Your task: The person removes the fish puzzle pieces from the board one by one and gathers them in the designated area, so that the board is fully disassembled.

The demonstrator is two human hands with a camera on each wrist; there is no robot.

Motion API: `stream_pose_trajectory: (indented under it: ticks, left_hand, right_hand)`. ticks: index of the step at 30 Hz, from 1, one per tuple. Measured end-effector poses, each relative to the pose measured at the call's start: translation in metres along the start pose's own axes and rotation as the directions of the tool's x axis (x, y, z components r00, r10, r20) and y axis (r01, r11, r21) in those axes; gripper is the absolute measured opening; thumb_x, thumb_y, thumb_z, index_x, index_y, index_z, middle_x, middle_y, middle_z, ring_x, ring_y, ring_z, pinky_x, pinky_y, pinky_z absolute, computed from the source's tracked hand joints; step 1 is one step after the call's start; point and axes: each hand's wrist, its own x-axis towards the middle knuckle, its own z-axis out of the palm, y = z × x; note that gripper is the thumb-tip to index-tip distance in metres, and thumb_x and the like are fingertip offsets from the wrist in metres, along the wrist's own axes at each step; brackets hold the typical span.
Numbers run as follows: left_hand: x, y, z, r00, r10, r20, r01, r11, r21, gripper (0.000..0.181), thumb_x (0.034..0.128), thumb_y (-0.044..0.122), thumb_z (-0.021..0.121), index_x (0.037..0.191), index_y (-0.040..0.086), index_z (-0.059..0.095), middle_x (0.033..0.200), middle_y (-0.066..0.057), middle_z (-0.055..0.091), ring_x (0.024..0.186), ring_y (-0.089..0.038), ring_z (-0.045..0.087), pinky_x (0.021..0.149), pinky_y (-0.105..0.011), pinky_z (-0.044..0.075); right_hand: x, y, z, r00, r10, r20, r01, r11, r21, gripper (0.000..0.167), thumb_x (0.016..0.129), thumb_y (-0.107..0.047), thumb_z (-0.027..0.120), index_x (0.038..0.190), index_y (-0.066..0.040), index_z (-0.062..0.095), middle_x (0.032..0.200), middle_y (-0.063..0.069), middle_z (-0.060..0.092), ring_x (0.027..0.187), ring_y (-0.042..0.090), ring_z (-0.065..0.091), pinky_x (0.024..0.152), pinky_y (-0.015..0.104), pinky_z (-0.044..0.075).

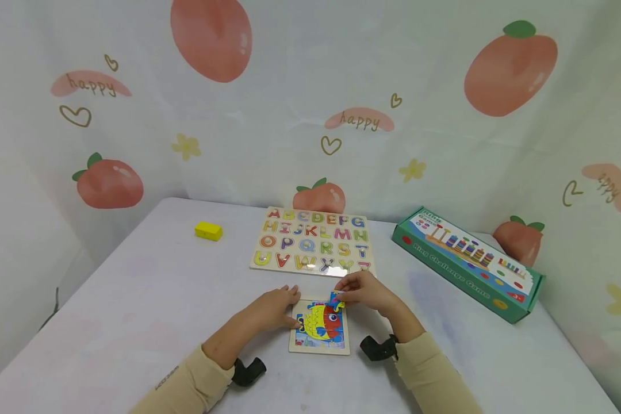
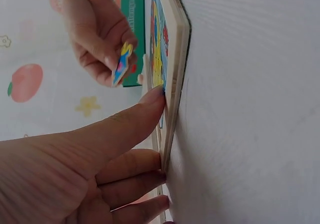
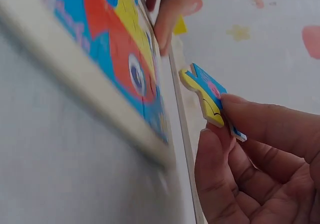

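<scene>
A wooden fish jigsaw puzzle (image 1: 321, 352) lies flat on the table, its picture showing a yellow body and red head. My left hand (image 1: 273, 307) rests at its left side; the thumb (image 2: 152, 99) presses on the puzzle's edge and the other fingertips touch its side near the far corner. Over the puzzle's upper right corner, my right hand (image 1: 364, 294) pinches a puzzle piece (image 3: 212, 92) between thumb and fingers. That piece is blue and yellow with a pink spot, and it is tilted and apart from the board.
Behind the puzzle lies a wooden alphabet board (image 1: 313, 241) with knobbed letters. A green Ring Challenge Game box (image 1: 466, 264) sits at the back right. Toward the back left is a yellow block (image 1: 209, 231). A printed curtain (image 1: 269, 115) hangs behind the table.
</scene>
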Motion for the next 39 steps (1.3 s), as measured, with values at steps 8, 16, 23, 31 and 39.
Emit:
stream_pose_trajectory:
  ticks: [8, 16, 23, 31, 39]
  left_hand:
    - [-0.003, 0.001, -0.001, 1.000, -0.003, 0.010, 0.003, 1.000, -0.031, 0.067, 0.0781, 0.025, 0.074, 0.136, 0.003, 0.047, 0.148, -0.012, 0.038, 0.140, -0.031, 0.029, 0.113, -0.048, 0.027]
    - [-0.003, 0.000, 0.002, 1.000, 0.010, 0.000, -0.010, 0.999, -0.035, 0.066, 0.0782, 0.024, 0.074, 0.135, 0.002, 0.048, 0.147, -0.013, 0.039, 0.140, -0.032, 0.029, 0.112, -0.048, 0.028]
    - [-0.003, -0.001, 0.003, 1.000, 0.007, -0.005, -0.007, 1.000, -0.028, 0.066, 0.0785, 0.024, 0.074, 0.136, 0.003, 0.047, 0.148, -0.012, 0.038, 0.140, -0.031, 0.028, 0.112, -0.048, 0.028]
    - [-0.002, 0.000, 0.002, 1.000, -0.005, -0.007, 0.005, 0.999, -0.035, 0.067, 0.0775, 0.023, 0.075, 0.136, 0.003, 0.047, 0.147, -0.011, 0.039, 0.140, -0.030, 0.028, 0.112, -0.048, 0.028]
    - [-0.002, 0.001, 0.002, 1.000, -0.004, -0.002, 0.004, 0.999, -0.037, 0.067, 0.0781, 0.023, 0.074, 0.136, 0.003, 0.047, 0.148, -0.011, 0.038, 0.140, -0.030, 0.028, 0.112, -0.047, 0.028]
  right_hand:
    - [-0.013, 0.024, -0.027, 0.999, 0.029, -0.024, -0.030, 0.999, -0.044, 0.025, 0.085, -0.016, 0.067, 0.101, 0.003, 0.066, 0.084, 0.002, 0.066, 0.070, 0.011, 0.057, 0.068, 0.024, 0.054]
    - [-0.025, 0.033, -0.039, 0.993, 0.071, -0.093, -0.076, 0.996, -0.046, 0.022, 0.082, -0.014, 0.070, 0.093, 0.004, 0.065, 0.073, -0.001, 0.062, 0.064, 0.011, 0.054, 0.061, 0.024, 0.050]
    - [-0.024, 0.036, -0.036, 0.986, 0.072, -0.148, -0.085, 0.993, -0.078, 0.017, 0.079, -0.010, 0.072, 0.087, 0.003, 0.064, 0.073, 0.001, 0.058, 0.067, 0.013, 0.049, 0.057, 0.021, 0.044]
    - [-0.021, 0.043, -0.034, 0.988, 0.018, -0.154, -0.043, 0.986, -0.161, 0.016, 0.078, -0.011, 0.074, 0.085, 0.001, 0.066, 0.074, 0.001, 0.057, 0.070, 0.014, 0.046, 0.057, 0.020, 0.039]
    - [-0.021, 0.043, -0.037, 0.989, -0.015, -0.147, -0.009, 0.987, -0.160, 0.027, 0.078, -0.011, 0.075, 0.096, 0.002, 0.060, 0.077, 0.003, 0.049, 0.072, 0.015, 0.044, 0.058, 0.018, 0.038]
